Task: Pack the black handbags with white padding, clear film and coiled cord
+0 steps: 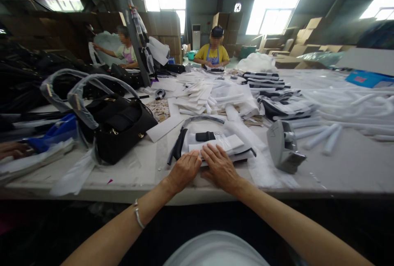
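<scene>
A black handbag (180, 144) lies flat at the table's front edge, its strap (203, 118) arched at the far side. White paper sheets (227, 143) lie over the bag, with a small black tab piece (205, 136) showing above them. My left hand (186, 170) has its fingers curled together at the near left edge of the white paper. Beside it, my right hand (220, 168) rests on the paper with fingers stretched out. The two hands nearly touch. Both palms are hidden from view.
Left of me stands a black handbag with wrapped handles (123, 128); another person's hand (15, 150) is at far left. A grey tape dispenser (283, 147) stands at right, near white foam tubes (332, 138). Loose paper (193, 97) covers the middle. A co-worker (212, 54) sits opposite.
</scene>
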`<state>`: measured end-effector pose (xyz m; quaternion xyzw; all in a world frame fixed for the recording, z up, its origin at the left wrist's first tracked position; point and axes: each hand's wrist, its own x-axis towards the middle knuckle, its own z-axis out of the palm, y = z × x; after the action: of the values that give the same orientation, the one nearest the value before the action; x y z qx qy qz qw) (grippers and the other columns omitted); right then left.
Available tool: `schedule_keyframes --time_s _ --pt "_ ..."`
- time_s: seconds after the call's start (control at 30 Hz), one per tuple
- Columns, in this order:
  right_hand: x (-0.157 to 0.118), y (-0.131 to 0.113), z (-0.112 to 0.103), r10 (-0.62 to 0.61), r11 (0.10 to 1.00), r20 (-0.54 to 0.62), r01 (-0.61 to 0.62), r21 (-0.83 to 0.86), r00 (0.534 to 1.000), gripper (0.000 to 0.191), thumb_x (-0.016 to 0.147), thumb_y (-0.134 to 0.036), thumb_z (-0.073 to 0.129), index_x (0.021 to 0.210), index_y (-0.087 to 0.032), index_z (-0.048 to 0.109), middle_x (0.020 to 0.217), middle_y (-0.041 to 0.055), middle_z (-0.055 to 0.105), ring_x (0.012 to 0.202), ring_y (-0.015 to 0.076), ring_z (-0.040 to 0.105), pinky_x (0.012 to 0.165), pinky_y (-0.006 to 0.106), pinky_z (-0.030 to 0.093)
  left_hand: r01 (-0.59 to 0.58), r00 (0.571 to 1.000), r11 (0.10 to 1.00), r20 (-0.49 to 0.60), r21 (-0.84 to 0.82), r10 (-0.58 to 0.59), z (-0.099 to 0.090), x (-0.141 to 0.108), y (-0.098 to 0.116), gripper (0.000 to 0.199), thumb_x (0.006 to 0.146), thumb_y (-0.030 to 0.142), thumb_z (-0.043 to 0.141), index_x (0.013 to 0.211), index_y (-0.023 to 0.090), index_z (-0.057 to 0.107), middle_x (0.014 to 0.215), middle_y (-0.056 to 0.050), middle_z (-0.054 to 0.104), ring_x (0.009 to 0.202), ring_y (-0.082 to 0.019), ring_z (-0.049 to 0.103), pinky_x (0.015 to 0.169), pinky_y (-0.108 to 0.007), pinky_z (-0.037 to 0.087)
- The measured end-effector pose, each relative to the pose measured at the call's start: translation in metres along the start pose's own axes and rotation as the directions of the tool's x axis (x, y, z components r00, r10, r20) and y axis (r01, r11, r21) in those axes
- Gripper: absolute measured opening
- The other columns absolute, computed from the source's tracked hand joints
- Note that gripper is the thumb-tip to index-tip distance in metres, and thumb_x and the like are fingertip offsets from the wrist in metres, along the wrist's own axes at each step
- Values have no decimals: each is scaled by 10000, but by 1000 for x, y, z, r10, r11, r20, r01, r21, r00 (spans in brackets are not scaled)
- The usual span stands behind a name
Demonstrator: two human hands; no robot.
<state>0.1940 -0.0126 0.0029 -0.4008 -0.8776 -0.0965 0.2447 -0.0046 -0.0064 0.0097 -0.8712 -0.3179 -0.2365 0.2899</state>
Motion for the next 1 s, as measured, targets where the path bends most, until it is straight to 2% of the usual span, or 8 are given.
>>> schedule_keyframes --time_s 0.33,0.43,0.53,0.63,0.7,0.8,0.9,1.0 --pt "12 9 16 -52 995 -119 41 -92 991 374 957 -342 577 1276 -147 589 1264 128 655 1216 304 530 1033 473 359 49 999 996 -15 -70 -50 8 -1 -3 239 935 65 472 1154 114 556 1148 -130 683 1071 -218 658 934 -354 518" --pt "17 13 12 -104 992 -133 94 -79 986 394 973 -413 542 1233 -123 603 1210 134 674 1165 299 547 997 466 378 74 997 996 -2 -53 -74 8 -2 0 288 930 73 495 1212 108 544 1193 -140 670 1138 -230 632 972 -369 500" --pt "24 18 6 -147 989 -130 143 -44 981 469 965 -504 522 1218 -118 603 1165 139 684 1118 292 564 947 458 407 35 999 999 -14 -6 -36 8 0 -3 316 937 106 514 1251 92 537 1245 -151 653 1173 -240 613 991 -374 485" --pt "31 22 0 -134 991 -126 134 -13 983 431 959 -470 544 1209 -124 601 1142 138 690 1082 291 584 915 459 419 6 999 998 -50 67 -2 9 7 -10 302 948 113 502 1245 88 549 1247 -143 658 1164 -248 616 965 -382 486" --pt "36 24 -6 -80 996 -102 82 20 992 401 927 -441 607 1193 -141 605 1140 133 691 1070 288 593 914 456 424 2 997 996 -72 87 5 11 12 -15 276 953 99 481 1216 94 566 1198 -128 680 1111 -242 640 929 -377 493" --pt "40 25 -19 4 994 7 -4 109 1000 458 830 -460 736 1174 -183 614 1163 109 685 1083 276 596 930 434 438 -1 996 999 -92 52 6 13 15 -18 266 955 96 482 1207 88 567 1140 -122 698 1045 -229 661 898 -367 498" --pt "42 25 -31 15 986 111 -33 162 994 487 788 -426 790 1183 -203 611 1193 81 680 1115 264 591 953 415 445 -3 992 1000 -126 15 5 14 13 -18 280 957 104 494 1230 74 550 1138 -128 701 1050 -228 659 902 -366 501" --pt "42 24 -34 -9 991 99 -5 135 995 427 834 -344 756 1197 -177 604 1212 93 676 1144 267 585 973 415 440 16 990 1000 -136 -13 -18 12 12 -17 294 956 91 493 1246 74 537 1154 -128 700 1076 -224 652 928 -362 498"
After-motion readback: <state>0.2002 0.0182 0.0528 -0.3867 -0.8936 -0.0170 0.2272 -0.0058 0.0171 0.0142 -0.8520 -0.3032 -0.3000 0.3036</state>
